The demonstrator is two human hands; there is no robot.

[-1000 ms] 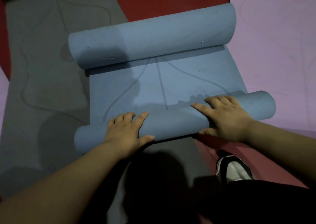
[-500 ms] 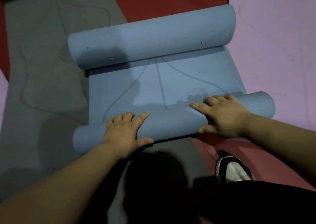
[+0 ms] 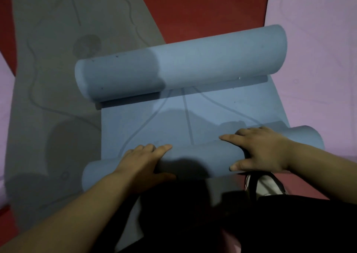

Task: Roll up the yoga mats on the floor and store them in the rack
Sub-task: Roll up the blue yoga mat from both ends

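Two hands are on one blue yoga mat in the head view, which is the only view supplied. The mat lies on the floor directly in front of the person, partly over a grey mat to the left and meeting a pink mat at its right edge. Both ends of the blue mat are rolled. The far roll is the thicker of the two and lies across the top of the flat section. The near roll is thinner and lies just in front of the person, with printed guide lines showing on the flat stretch between the two rolls. The left hand sits on the left part of the near roll, fingers laid forward over its top and lightly bent, thumb spread along the near face. That thumb is in deep shadow, so its contact appears firm but cannot be confirmed. The right hand clasps the right part of the same roll, fingers curved over the top, index finger reaching toward the centre, thumb tucked against the near side. Red floor shows between the grey and pink mats beyond the far roll. A white shoe shows below the right wrist, beside dark clothing at the lower edge of the frame.
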